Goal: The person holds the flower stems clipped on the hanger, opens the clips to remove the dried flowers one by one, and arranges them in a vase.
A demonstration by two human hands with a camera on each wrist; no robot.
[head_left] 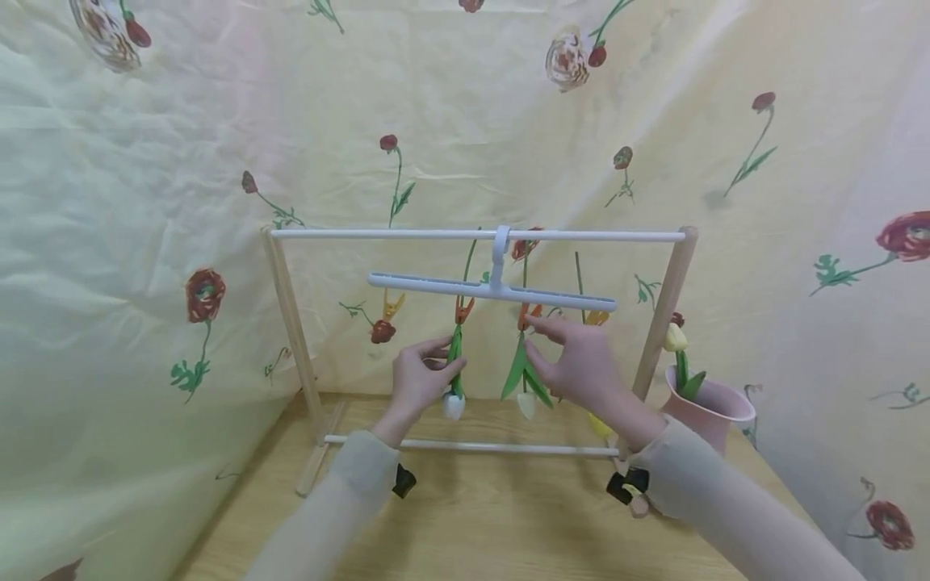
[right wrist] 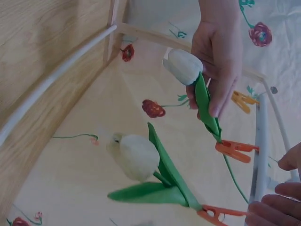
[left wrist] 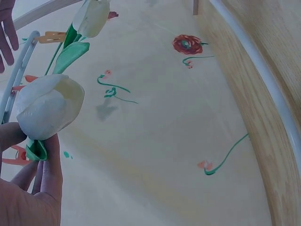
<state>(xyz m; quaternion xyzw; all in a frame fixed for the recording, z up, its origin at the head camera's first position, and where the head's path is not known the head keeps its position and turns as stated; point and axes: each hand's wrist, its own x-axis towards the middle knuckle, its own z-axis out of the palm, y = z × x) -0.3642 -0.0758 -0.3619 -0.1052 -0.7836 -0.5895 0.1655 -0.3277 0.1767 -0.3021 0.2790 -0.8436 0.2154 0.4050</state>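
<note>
My left hand point(head_left: 424, 379) pinches the green leaves of a white tulip point(head_left: 454, 405), which hangs head down from an orange clip point(head_left: 463, 311) on a pale hanger point(head_left: 436, 286). In the right wrist view the left hand point(right wrist: 218, 66) has its thumb and fingers about that tulip's leaves point(right wrist: 203, 101), just below the bloom. My right hand point(head_left: 581, 363) is beside another orange clip point(head_left: 525, 316), its fingers loosely extended and the thumb apart from the index finger. From that clip hangs a second white tulip point(head_left: 526, 405) with two spread leaves. Whether the right fingertips touch the clip is unclear.
The hanger hooks over the top rail point(head_left: 363, 234) of a wooden-legged rack point(head_left: 291, 331). Yellow-orange clips point(head_left: 393, 307) hang near both hanger ends. A yellow flower point(head_left: 600, 425) is partly hidden by the right arm. At right stands a pink vase point(head_left: 701, 411) with a pale tulip point(head_left: 675, 337).
</note>
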